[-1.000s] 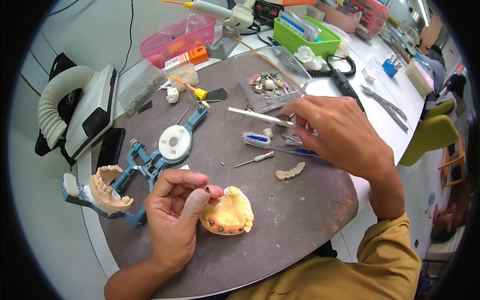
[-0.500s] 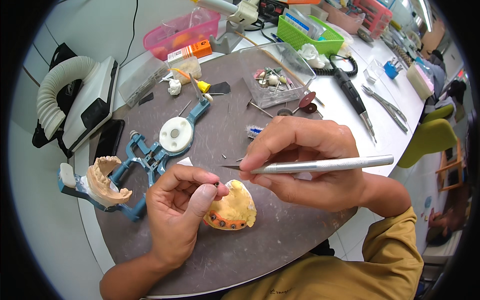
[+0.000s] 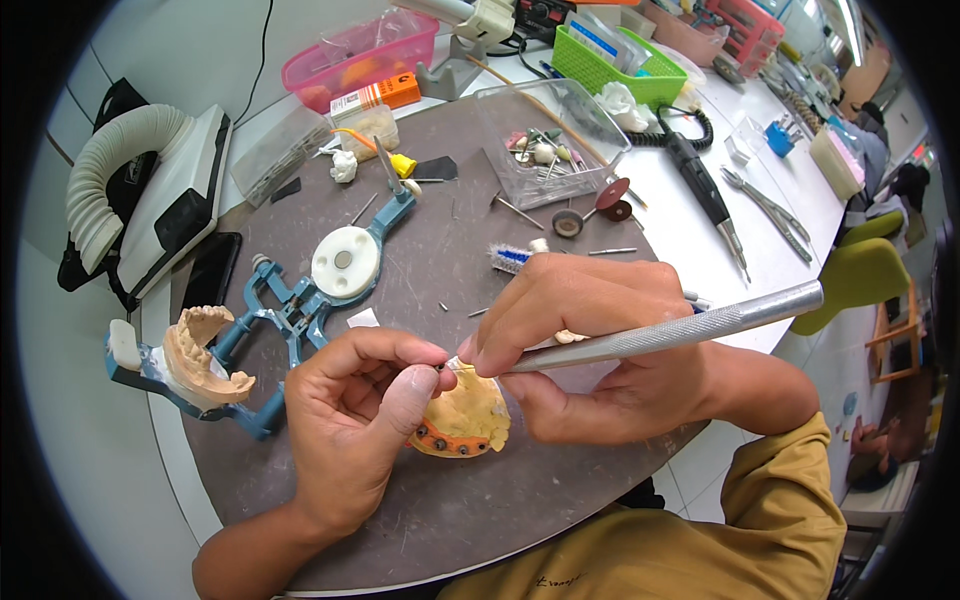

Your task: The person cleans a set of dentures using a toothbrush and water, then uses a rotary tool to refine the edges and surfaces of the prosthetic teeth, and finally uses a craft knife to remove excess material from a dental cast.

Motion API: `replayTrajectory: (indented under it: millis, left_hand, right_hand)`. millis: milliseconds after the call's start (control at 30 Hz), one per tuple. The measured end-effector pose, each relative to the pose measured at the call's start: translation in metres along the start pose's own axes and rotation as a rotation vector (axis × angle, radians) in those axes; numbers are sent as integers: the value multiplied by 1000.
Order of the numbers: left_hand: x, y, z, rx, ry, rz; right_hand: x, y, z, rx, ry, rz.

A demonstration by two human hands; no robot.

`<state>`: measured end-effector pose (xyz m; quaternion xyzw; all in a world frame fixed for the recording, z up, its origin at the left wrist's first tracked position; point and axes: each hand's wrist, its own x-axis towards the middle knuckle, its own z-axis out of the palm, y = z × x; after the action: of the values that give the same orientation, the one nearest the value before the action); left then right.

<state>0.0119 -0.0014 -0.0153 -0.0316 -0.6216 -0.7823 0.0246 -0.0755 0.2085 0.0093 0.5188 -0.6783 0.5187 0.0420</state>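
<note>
— How many dental casts are on the worktop (image 3: 400, 230)?

— Two: a yellow cast (image 3: 470, 420) under the hands, and a pale cast (image 3: 200, 350) mounted in the one blue articulator (image 3: 300, 300).

— Hands?

— Two, a left hand (image 3: 350, 420) and a right hand (image 3: 590, 340), with one metal-handled instrument (image 3: 680, 325).

— Baskets and trays?

— One green basket (image 3: 610, 55), one pink tray (image 3: 370, 55), one clear tray (image 3: 550, 140).

— Discs?

— Two small discs on shafts, one dark disc (image 3: 568, 222), one reddish disc (image 3: 612, 192).

— Anything else?

— One black handpiece (image 3: 700, 190), one pair of pliers (image 3: 770, 210), one ribbed hose (image 3: 110, 150).

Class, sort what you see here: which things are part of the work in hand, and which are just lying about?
In use: left hand, right hand, yellow dental cast, metal hand instrument.

Lying about: blue articulator, green basket, pink tray, black handpiece, pliers.
</note>
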Motion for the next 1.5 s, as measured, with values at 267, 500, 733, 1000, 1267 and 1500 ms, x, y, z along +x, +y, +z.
replayTrajectory:
  millis: [267,500,733,1000,1267,1500]
  left_hand:
    - [1,1,-3,57,-58,24]
    - [2,3,-3,28,-44,-15]
    - [3,3,-3,57,-69,-11]
    - [4,5,-6,77,-87,-42]
    - [2,7,-1,10,-21,-116]
    - [0,7,0,-30,2,-126]
  right_hand:
    - [-1,-1,1,-94,-40,24]
    - [-1,-1,-1,-67,-9,-8]
    - [-1,2,-1,-121,-48,-12]
    - [1,-1,-4,-170,-100,-1]
    - [0,4,2,77,0,105]
    - [-3,5,5,129,21,174]
